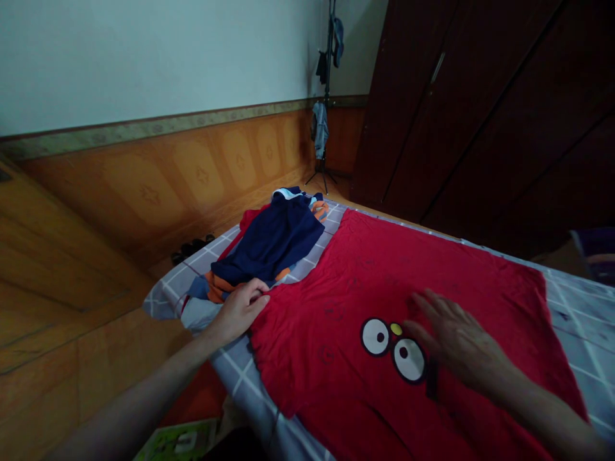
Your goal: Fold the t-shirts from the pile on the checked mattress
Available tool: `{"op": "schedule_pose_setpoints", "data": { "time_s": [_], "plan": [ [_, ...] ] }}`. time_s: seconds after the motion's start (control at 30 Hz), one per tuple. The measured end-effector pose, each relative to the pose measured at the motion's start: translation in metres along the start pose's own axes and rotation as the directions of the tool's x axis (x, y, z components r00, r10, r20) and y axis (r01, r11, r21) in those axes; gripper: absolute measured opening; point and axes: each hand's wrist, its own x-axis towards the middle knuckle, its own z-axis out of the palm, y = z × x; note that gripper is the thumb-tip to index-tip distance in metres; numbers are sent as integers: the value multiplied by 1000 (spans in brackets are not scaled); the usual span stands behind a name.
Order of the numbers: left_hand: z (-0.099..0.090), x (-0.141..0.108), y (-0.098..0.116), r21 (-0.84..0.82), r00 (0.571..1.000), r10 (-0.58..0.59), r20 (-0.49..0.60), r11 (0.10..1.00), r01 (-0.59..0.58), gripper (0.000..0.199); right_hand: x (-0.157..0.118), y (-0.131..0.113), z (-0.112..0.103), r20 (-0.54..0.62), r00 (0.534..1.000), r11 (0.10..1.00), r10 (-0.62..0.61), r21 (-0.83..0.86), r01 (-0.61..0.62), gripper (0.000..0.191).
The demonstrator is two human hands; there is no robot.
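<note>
In the head view, a red T-shirt [384, 269] lies spread on a grey checked bed sheet [581, 307], beside a pile of navy clothes [269, 240]. The right hand [456, 339] rests on it, fingers [432, 307] apart, near the printed eyes [391, 339]. The left hand [240, 310] sits at its edge, fingers together; whether they clamp the cloth I cannot tell. Smoothing looks like the step in hand, and the next move calls for an even pull on that edge

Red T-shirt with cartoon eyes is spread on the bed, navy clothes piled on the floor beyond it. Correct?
No: the navy-and-orange clothes pile lies on the grey checked bedsheet, not the floor, per the head view. The red T-shirt with cartoon eyes is right.
</note>
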Motion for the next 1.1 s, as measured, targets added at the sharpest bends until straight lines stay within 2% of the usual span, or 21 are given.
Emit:
{"op": "schedule_pose_setpoints", "data": {
  "time_s": [0.1,0.2,0.27,0.33,0.43,0.5,0.57,0.63,0.7,0.8,0.9,1.03,1.1],
  "plan": [
    [2,-8,-2,-41,997,-62,56,997,64,38,15,-83,-4,118,989,995,-86,68,78,58],
    [0,-13,-5,-33,993,-60,99,997,64,51,27,-155,-11,210,952,954,-221,247,167,63],
    [-2,-13,-8,-19,998,-45,50,999,46,46,34,-187,-16,218,918,902,-331,360,240,67],
    [-4,-11,-11,-5,998,-41,-37,999,41,41,39,-206,-22,206,888,852,-412,434,295,69],
    [-7,-9,-17,30,994,-42,-97,999,45,41,38,-215,-30,201,875,826,-440,473,307,70],
    [-7,-9,-20,46,996,-52,-77,997,56,41,32,-215,-34,227,867,825,-443,483,295,69],
    [-6,-10,-22,32,996,-74,-52,997,76,43,23,-216,-34,263,831,803,-490,507,313,69],
    [-5,-10,-19,3,996,-80,-49,997,81,43,14,-217,-30,239,793,752,-560,548,366,66],
    [-5,-8,-12,28,995,-44,-94,999,46,36,9,-218,-25,174,782,706,-599,577,412,63],
    [-6,-3,6,200,987,86,-139,978,-57,18,9,-218,-22,137,779,680,-612,594,430,62],
    [-3,5,22,399,981,179,-77,907,-134,17,11,-217,-24,159,775,682,-612,603,414,61],
    [7,15,31,592,983,180,27,790,-161,24,10,-217,-28,159,776,672,-610,622,402,62],
    [12,16,31,622,985,169,22,769,-146,20,8,-217,-28,141,772,656,-620,633,412,64]
  ]
}}
